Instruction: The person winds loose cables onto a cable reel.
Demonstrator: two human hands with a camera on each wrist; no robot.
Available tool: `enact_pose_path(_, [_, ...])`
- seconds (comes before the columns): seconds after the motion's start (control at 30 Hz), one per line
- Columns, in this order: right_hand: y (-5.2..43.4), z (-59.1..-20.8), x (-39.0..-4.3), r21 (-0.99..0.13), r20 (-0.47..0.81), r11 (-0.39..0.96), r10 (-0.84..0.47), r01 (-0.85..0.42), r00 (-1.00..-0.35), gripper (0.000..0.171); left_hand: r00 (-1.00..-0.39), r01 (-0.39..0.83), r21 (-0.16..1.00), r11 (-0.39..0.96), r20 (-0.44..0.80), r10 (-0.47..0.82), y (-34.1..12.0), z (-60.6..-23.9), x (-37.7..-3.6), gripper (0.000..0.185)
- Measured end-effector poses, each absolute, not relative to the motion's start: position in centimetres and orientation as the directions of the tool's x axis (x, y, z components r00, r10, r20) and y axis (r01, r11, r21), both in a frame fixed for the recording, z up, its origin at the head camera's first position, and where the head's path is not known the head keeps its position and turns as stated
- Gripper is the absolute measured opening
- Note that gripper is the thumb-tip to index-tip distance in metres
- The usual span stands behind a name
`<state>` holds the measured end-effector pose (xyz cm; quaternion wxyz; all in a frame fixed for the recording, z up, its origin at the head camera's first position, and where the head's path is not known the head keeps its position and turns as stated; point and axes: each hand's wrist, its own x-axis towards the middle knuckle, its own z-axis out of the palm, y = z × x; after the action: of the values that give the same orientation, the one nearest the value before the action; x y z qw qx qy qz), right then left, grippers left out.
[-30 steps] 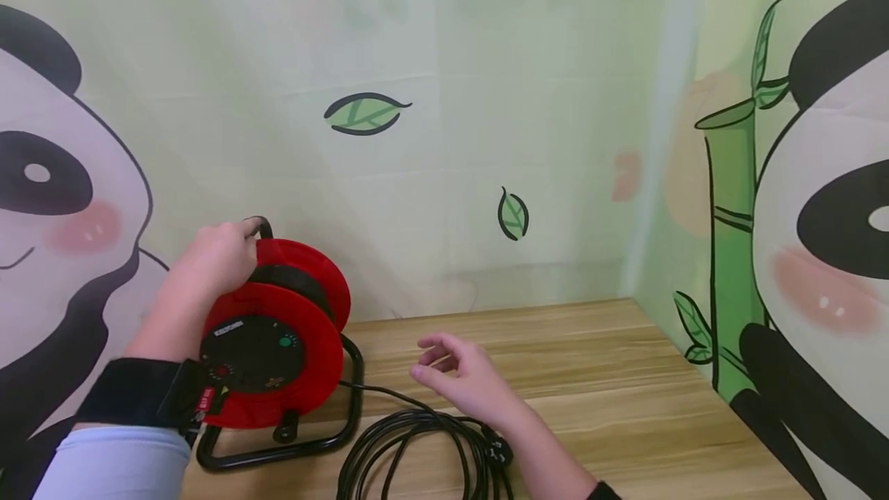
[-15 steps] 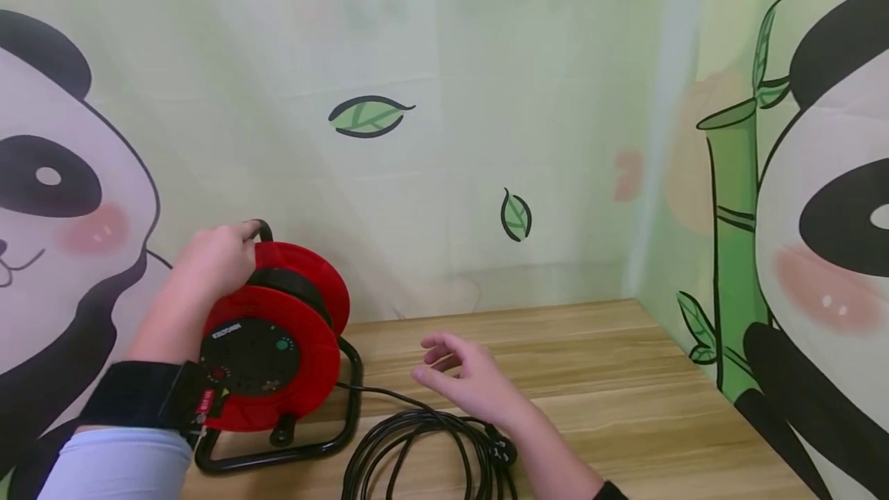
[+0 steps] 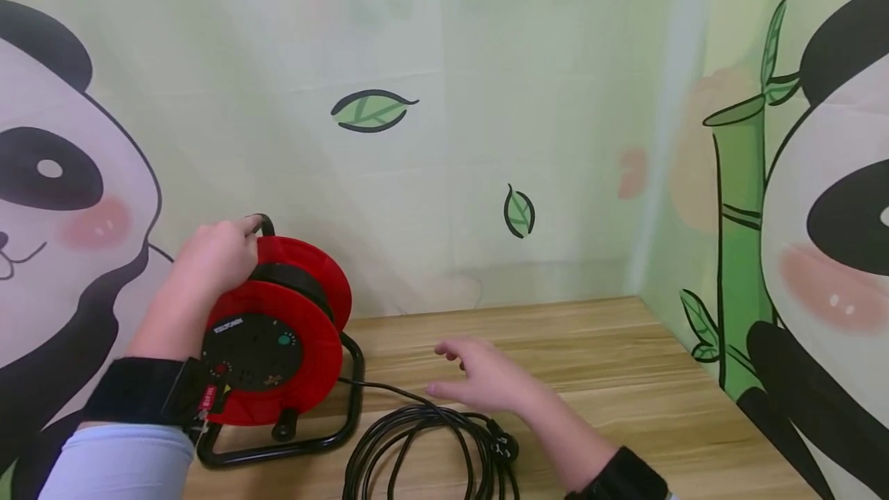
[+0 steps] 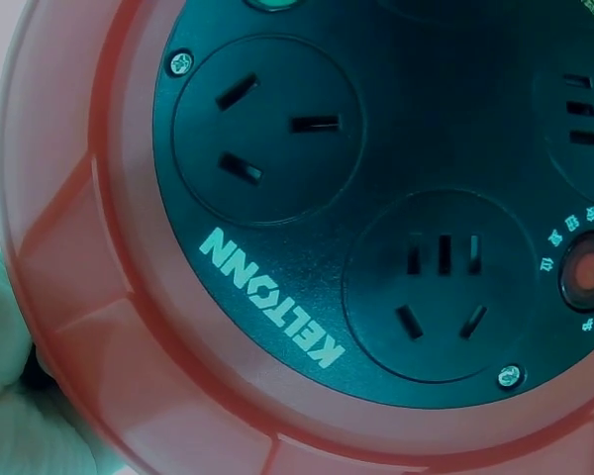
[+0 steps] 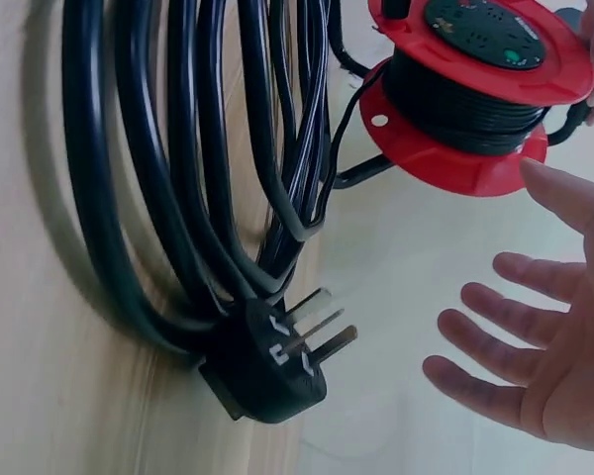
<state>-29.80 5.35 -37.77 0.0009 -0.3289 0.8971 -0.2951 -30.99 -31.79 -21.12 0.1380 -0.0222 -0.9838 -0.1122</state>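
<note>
Head view puts nearest to us a pale sleeve (image 3: pixel 125 461) with a black left wristband (image 3: pixel 139 390), and a black right wristband (image 3: pixel 618 477) at the lower edge. Between the arms we find the coil (image 5: pixel 182 99) of black cable lying in loose loops on the wooden table (image 3: pixel 556 346), its plug (image 5: pixel 267 366) resting at the right side with three prongs bare. Just beyond, the right hand (image 3: pixel 479 378) reaches over the wood, fingers spread and thumb apart, holding nothing. To the left, a cable strand runs from the coil to the red reel (image 3: pixel 316 353), which stands upright on the table in a black tubular frame (image 3: pixel 278 456), with a crank knob (image 3: pixel 285 424) low on its front. We read KELTONN on its dark face, among sockets and beside a red button (image 4: pixel 589 275). At its top, the left hand (image 3: pixel 221 253) seems clamped on the black handle (image 3: pixel 267 226), though we see few of its fingers. Farthest off, we see a green backdrop (image 3: pixel 472 21) printed with two leaves, a bamboo stalk (image 3: pixel 743 176) and a panda on either side.
</note>
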Motion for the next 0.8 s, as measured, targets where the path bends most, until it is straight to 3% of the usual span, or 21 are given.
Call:
enact_pose_path(0.17, [5.3, -38.5, -30.4, -0.444, 0.110, 0.679, -0.606, -0.584, -0.788, 0.069, -0.960, 0.074, 0.206, 0.976, 0.279, 0.014, -31.7, -21.1, -30.8, 0.050])
enact_pose_path(0.47, [3.9, -40.5, -29.9, -0.317, -0.044, 0.827, -0.501, -0.464, -0.864, 0.071, -0.953, 0.080, 0.194, 0.978, 0.302, 0.018, -31.7, -21.2, -30.8, 0.050])
enact_pose_path(0.8, [3.3, -41.8, -29.9, -0.163, -0.087, 0.885, -0.453, -0.436, -0.887, 0.048, -0.953, 0.076, 0.203, 0.976, 0.303, 0.011, -31.8, -21.4, -30.8, 0.050])
